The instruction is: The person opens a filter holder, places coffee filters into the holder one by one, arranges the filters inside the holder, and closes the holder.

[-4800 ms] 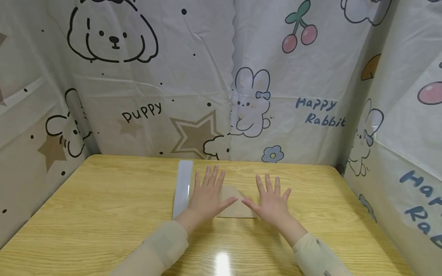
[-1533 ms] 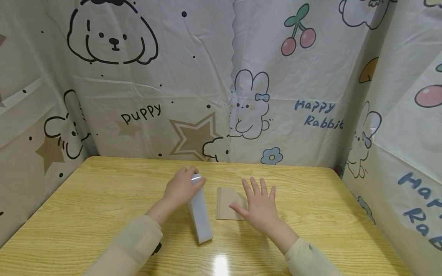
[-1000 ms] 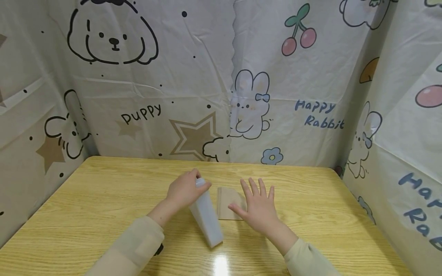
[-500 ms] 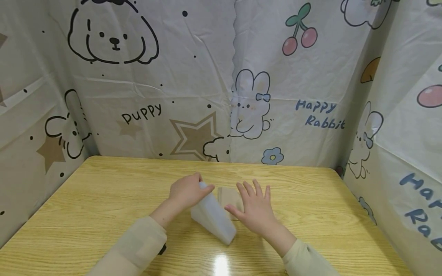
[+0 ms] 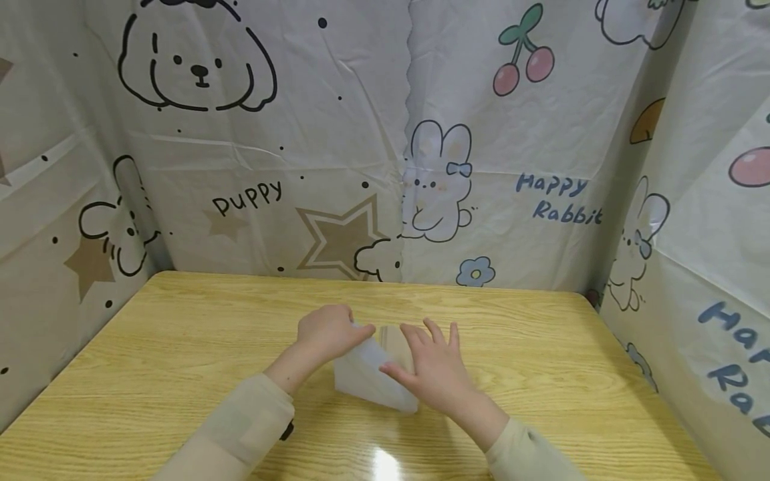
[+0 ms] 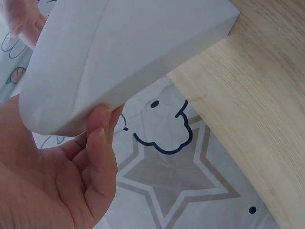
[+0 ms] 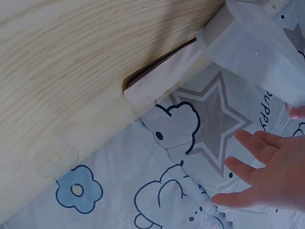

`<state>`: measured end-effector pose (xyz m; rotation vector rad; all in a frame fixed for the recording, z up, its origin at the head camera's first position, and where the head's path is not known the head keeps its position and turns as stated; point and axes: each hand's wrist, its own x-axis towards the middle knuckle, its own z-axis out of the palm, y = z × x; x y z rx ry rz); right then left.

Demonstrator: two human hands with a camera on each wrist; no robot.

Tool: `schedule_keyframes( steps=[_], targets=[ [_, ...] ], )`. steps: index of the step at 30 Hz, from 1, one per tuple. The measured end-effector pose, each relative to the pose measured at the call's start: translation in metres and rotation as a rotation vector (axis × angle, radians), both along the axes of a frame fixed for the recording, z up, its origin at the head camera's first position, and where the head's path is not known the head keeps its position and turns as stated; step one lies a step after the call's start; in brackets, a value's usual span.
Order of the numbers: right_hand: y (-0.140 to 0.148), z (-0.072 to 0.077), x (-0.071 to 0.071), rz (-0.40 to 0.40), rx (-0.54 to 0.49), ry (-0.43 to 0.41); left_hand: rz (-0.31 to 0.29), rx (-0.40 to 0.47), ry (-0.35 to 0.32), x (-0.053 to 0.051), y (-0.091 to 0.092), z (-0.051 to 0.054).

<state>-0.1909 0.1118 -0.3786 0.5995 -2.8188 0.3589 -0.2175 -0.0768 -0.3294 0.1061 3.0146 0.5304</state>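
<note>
My left hand (image 5: 327, 331) grips the upper end of a whitish, flat, box-like piece (image 5: 373, 384) with a rounded end. It stands on edge, slanting across the front of a thin tan stack (image 5: 394, 344) that looks like card or paper. The left wrist view shows curled fingers (image 6: 101, 143) against the white piece's (image 6: 119, 52) lower edge. My right hand (image 5: 436, 374) hovers over the stack's right side with fingers spread; its thumb overlaps the white piece in the head view. From the right wrist, that hand (image 7: 276, 167) looks apart from the piece. The stack (image 7: 162, 74) shows dark layered edges.
Everything lies on a wood-grain table (image 5: 228, 321). Its back edge meets a pale cloth (image 5: 337, 133) printed with cartoon animals and stars, which also hangs along both sides. A small black item (image 5: 287, 429) sits beneath the left sleeve. Light glares off the table's front.
My left hand went from lying flat to gripping the white piece, which swung rightward across the tan stack's front. My right hand, fingers still spread, drifted left toward it.
</note>
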Motion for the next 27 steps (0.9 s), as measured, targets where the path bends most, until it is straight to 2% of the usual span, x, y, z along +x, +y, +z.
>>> schedule_keyframes(
  steps=[11,19,23,25,27],
  targets=[
    [-0.005,-0.002,-0.001,0.036,0.008,-0.002,0.004,-0.011,-0.035,0.002,0.001,0.001],
    [-0.013,-0.003,-0.001,0.1,0.053,0.015,-0.003,0.018,-0.019,0.002,0.0,-0.002],
    [-0.016,-0.004,-0.001,0.109,0.093,0.051,-0.071,0.109,-0.012,-0.001,-0.007,-0.008],
    [-0.017,-0.005,-0.001,0.109,0.104,0.058,-0.138,0.204,-0.035,-0.005,-0.014,-0.011],
    [-0.017,-0.005,-0.001,0.108,0.104,0.053,-0.236,0.323,-0.086,-0.009,-0.024,-0.015]
  ],
)
